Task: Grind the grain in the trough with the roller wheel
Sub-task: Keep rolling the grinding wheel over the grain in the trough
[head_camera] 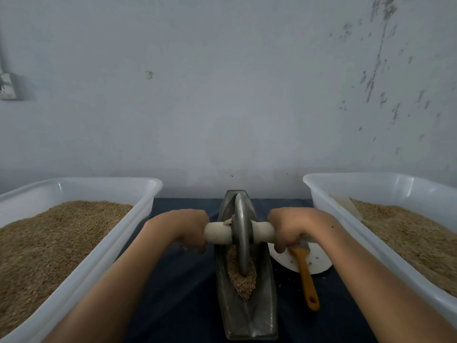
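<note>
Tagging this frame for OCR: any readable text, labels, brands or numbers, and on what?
None readable.
Left tub, right tub, trough, wheel: no labels or markings visible.
Brush, plate: no print visible.
Grey object on wall: too blurred to tell.

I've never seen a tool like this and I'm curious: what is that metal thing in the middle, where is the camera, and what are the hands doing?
The camera sits on the person's head, looking down at their arms. The long grey metal trough on the dark blue cloth holds a small heap of brown grain. A grey metal roller wheel stands in it on a pale axle; the left hand and right hand each grip one end. Two white plastic tubs of grain flank it. An orange-handled brush lies on a white plate.
</note>
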{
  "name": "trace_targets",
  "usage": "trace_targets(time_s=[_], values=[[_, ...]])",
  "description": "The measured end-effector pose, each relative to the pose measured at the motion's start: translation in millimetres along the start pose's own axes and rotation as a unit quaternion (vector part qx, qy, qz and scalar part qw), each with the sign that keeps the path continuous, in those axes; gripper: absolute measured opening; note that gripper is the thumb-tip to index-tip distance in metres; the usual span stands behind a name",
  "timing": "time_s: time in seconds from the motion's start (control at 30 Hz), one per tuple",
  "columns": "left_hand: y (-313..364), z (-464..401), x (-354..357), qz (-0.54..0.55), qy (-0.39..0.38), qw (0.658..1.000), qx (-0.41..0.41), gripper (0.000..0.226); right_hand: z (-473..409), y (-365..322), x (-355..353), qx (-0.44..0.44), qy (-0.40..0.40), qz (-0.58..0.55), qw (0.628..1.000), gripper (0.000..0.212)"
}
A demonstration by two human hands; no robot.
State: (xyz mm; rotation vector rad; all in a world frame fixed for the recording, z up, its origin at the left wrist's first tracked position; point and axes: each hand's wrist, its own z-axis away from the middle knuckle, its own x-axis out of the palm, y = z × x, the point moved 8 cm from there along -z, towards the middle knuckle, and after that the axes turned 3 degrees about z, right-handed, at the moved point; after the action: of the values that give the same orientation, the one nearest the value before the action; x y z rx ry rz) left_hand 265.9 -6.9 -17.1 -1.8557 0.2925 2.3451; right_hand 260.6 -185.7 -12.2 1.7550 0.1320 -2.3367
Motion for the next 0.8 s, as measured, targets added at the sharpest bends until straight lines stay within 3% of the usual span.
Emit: trace_targets(time_s=[0.07, 0.13, 0.27, 0.37, 0.43, 0.57, 0.67, 0.73, 0.8], values=[[0, -1, 0, -0.006, 0.006, 1.0, -0.005, 0.032, 0, -1, 0, 0.002, 0.005, 0.011, 1.0, 0.035], [1, -2, -9, -0.054, 0.068, 0.996, -0.021, 0.037, -2, 0, -5, 0.005, 0.038, 0.011, 0.999, 0.034], [4, -4, -21, -0.098, 0.2, 0.975, -0.017, 0.033, -4, 1, -19, 0.018, 0.171, 0.06, 0.983, 0.027], [4, -5, -23, -0.084, 0.236, 0.968, -0.013, 0.031, -4, -1, -25, 0.018, 0.252, 0.063, 0.965, 0.02], [4, -5, -22, -0.085, 0.215, 0.973, -0.014, 0.034, -3, -1, -23, 0.013, 0.231, 0.063, 0.971, 0.022], [1, -4, -10, -0.066, 0.077, 0.994, -0.031, 0.04, -2, 2, -9, -0.009, 0.082, 0.043, 0.996, 0.034], [1, -1, 3, -0.012, -0.006, 1.0, -0.014, 0.02, 0, 0, 2, -0.009, 0.002, 0.037, 0.999, 0.037], [1, 0, 5, 0.01, -0.015, 1.0, -0.01, 0.019, 0, -1, 0, -0.011, 0.009, 0.026, 1.0, 0.035], [2, 0, -2, -0.01, 0.024, 1.0, -0.013, 0.019, 0, 1, -4, -0.013, 0.037, 0.012, 0.999, 0.033]])
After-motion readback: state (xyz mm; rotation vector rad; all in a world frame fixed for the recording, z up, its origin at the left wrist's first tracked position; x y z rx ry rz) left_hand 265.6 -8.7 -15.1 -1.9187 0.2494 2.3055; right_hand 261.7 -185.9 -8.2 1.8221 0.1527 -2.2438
